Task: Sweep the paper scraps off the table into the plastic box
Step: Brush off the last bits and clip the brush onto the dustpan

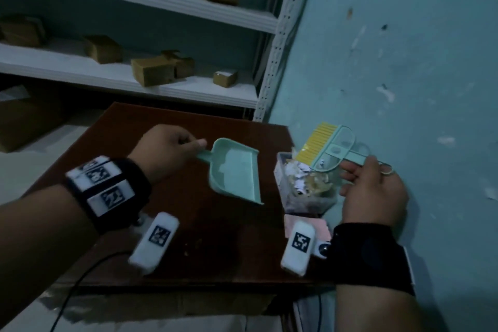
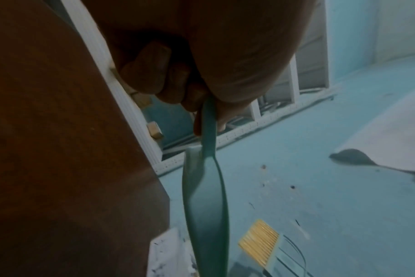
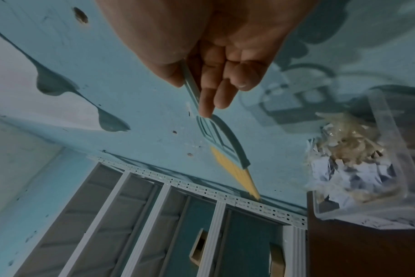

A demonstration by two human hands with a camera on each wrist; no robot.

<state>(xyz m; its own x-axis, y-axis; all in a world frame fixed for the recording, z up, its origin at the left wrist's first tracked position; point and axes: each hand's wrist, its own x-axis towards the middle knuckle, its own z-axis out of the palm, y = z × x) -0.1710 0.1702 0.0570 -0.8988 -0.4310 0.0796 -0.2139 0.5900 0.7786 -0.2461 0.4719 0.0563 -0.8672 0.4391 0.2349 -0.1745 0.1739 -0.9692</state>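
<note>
Both wrists wear black bands with white marker tags, closest to the head camera. Left hand [image 1: 168, 147] is closed around the handle of one mint dustpan [image 1: 235, 170]; in the left wrist view its fingers [image 2: 154, 75] curl tight over that handle, and the pan [image 2: 205, 206] shows edge-on above the table [image 2: 59, 150]. Right hand [image 1: 373, 191] holds one small brush [image 1: 332, 147] by its handle, thumb on one side and fingers laid nearly straight along the other [image 3: 216, 90]; the yellow bristles [image 3: 237, 174] point away from the hand, toward the shelf. The brush head hangs over the far end of the box [image 1: 283, 178]. One clear plastic box sits at the table's right edge, just right of the dustpan, and holds a heap of paper scraps [image 1: 310, 178], white and pale yellow [image 3: 351, 155]. A few tiny bits lie on the dark table [image 1: 194, 246] near its front. One pink pad [image 1: 320, 226] lies just in front of the box.
</note>
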